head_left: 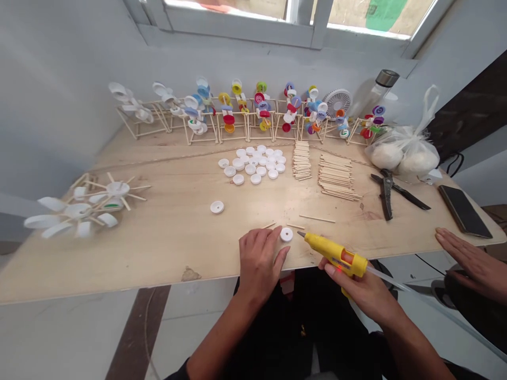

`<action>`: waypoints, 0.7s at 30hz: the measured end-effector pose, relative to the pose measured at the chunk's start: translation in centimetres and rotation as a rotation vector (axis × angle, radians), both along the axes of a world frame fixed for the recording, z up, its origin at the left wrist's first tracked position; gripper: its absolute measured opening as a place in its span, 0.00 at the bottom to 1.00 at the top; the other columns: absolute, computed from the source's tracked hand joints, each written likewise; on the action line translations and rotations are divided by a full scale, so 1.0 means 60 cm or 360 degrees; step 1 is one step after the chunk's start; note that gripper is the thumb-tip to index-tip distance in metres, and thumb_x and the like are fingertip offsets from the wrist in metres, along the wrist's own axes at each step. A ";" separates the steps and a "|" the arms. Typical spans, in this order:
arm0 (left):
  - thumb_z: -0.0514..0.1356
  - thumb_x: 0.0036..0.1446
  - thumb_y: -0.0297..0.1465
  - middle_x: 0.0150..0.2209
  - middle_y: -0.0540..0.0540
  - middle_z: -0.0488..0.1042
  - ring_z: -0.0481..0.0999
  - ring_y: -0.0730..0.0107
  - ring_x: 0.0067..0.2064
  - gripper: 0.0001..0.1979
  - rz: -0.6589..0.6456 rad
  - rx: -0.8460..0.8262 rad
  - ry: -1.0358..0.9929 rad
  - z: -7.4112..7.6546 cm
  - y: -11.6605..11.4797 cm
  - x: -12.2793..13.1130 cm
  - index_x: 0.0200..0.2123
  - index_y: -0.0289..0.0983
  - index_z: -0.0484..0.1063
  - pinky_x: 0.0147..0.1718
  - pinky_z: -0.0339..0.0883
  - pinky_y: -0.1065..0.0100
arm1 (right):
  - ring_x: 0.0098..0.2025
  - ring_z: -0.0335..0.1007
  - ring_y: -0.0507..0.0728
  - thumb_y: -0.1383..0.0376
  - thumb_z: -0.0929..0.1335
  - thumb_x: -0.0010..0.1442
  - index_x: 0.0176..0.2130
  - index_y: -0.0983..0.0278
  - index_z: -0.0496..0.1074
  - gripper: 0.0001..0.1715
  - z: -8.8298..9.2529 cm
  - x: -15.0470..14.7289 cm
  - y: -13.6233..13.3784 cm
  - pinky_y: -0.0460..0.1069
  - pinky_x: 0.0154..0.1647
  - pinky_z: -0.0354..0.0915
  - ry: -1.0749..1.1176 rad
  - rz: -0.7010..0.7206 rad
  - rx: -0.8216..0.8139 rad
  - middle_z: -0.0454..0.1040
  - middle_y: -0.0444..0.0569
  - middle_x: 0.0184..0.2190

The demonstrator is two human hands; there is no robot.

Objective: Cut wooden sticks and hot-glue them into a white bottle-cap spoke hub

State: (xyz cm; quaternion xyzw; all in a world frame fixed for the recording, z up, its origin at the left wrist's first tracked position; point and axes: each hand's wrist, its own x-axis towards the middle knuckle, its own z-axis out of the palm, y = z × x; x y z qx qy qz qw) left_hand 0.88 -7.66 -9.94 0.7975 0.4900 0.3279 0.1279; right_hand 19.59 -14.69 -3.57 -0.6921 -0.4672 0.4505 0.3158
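My right hand (362, 287) grips a yellow glue gun (336, 255) near the table's front edge, its nozzle pointing left toward a small white bottle cap (286, 234). My left hand (259, 261) rests on the table just left of that cap, fingers together and bent, the fingertips next to a short wooden stick (269, 225). I cannot make out anything held in it. Another thin stick (317, 218) lies just beyond the glue gun.
A cluster of white caps (255, 164), a lone cap (217, 207), two stick piles (336, 177), pliers (387, 192), a phone (464, 211) and a plastic bag (404, 150) lie on the wooden table (166, 232). Cap-and-stick models (257, 113) line the back; another model (85, 206) sits left. Another person's hand (473, 261) rests at right.
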 end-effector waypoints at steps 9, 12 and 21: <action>0.58 0.55 0.30 0.37 0.44 0.74 0.66 0.57 0.45 0.11 -0.0083 0.0020 0.0208 -0.004 0.028 0.013 0.43 0.39 0.72 0.47 0.52 0.54 | 0.35 0.72 0.58 0.54 0.66 0.56 0.35 0.60 0.73 0.13 -0.021 0.004 0.000 0.51 0.37 0.66 -0.0400 0.0141 0.0088 0.75 0.46 0.32; 0.57 0.56 0.30 0.37 0.44 0.74 0.66 0.58 0.45 0.10 -0.0084 0.0004 0.0176 -0.007 0.029 0.014 0.42 0.39 0.73 0.47 0.52 0.54 | 0.32 0.70 0.57 0.54 0.65 0.57 0.34 0.60 0.72 0.14 -0.024 0.001 0.003 0.50 0.35 0.65 -0.0502 0.0181 0.0093 0.74 0.46 0.30; 0.58 0.56 0.31 0.36 0.44 0.75 0.67 0.58 0.44 0.09 -0.0065 0.0030 0.0121 -0.015 0.028 0.014 0.41 0.39 0.73 0.49 0.51 0.53 | 0.29 0.68 0.55 0.52 0.64 0.57 0.30 0.60 0.70 0.16 -0.033 -0.011 0.012 0.49 0.32 0.63 -0.0629 0.0222 0.0118 0.72 0.45 0.27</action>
